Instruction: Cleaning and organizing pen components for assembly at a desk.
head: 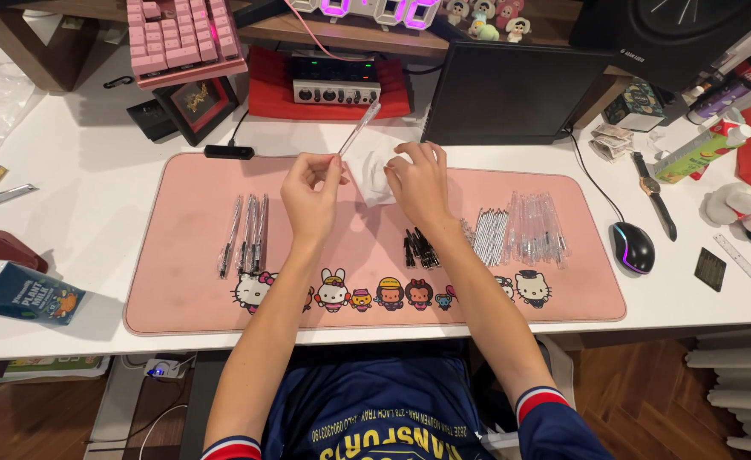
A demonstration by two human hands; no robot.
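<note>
Pen barrel point(360, 128) held above pink desk mat point(179, 281) on white desk point(94, 153).

Bare pink mat point(179, 290) between assembled pens point(243, 232) and black caps point(420, 249); clear barrels point(535, 227) crowding right.

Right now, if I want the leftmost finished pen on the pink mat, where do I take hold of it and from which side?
Grip the leftmost pen around the middle of its clear barrel, coming straight down from above. It lies flat, running near to far, with bare mat on its left, while the other pens crowd its right. So put one fingertip on the open left side, the other in the narrow gap.
</note>
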